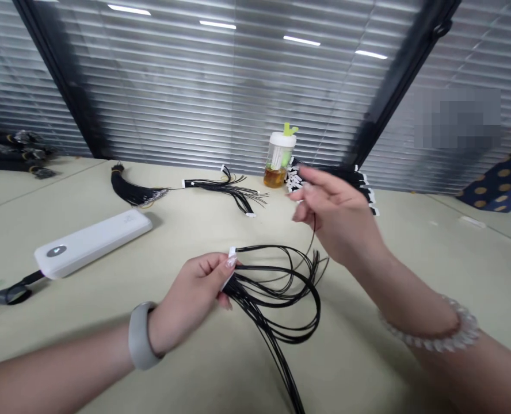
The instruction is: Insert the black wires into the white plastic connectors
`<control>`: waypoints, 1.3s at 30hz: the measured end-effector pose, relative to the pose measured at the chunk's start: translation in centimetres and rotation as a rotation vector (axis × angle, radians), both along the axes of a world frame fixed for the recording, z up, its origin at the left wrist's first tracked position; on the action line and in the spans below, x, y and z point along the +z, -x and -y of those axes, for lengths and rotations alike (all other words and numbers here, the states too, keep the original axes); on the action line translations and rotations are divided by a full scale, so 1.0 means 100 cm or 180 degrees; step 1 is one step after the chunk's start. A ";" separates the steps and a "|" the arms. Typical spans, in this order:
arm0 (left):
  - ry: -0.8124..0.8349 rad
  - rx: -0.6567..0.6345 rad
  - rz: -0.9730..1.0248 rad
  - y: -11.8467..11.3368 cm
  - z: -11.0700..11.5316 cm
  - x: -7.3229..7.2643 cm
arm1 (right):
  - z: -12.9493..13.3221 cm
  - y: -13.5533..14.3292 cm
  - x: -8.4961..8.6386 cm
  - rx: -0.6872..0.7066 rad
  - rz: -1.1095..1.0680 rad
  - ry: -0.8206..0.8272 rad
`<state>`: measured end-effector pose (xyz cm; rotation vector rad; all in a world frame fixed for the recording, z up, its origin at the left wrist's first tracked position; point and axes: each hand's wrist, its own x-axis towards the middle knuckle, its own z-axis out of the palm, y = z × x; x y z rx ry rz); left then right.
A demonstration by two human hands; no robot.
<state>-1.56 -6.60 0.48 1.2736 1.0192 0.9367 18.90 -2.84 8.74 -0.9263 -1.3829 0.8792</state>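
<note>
My left hand [199,284] is closed on the white connector [232,253] of a black wire harness [277,305], thumb on top. The harness's wires loop out to the right, and a thick strand runs down past the lower edge of the picture. Raised above the loops, my right hand [335,215] has its fingers bent together around one thin black wire [313,236], which rises from the bundle into the palm side. The wire's end is hidden by the fingers. Behind, another black harness [221,185] with white connectors lies on the table.
A white power bank [95,241] with a cable lies at left, near a tied bundle of black wires [130,184]. A clear bottle [277,158] with amber liquid stands before more harnesses [363,181]. Dark bundles [14,152] sit far left. Blinds [195,86] close off the back.
</note>
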 end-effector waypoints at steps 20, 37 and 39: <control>0.0140 -0.0175 0.0311 0.001 0.006 0.007 | 0.051 0.012 -0.033 0.0173 0.1447 0.0002; 0.0570 -0.0791 0.0728 -0.001 0.007 0.012 | 0.055 0.013 -0.041 0.0217 0.1956 -0.0678; 0.0543 -0.0850 0.0684 0.000 0.007 0.010 | 0.055 0.012 -0.042 0.0139 0.2077 -0.0870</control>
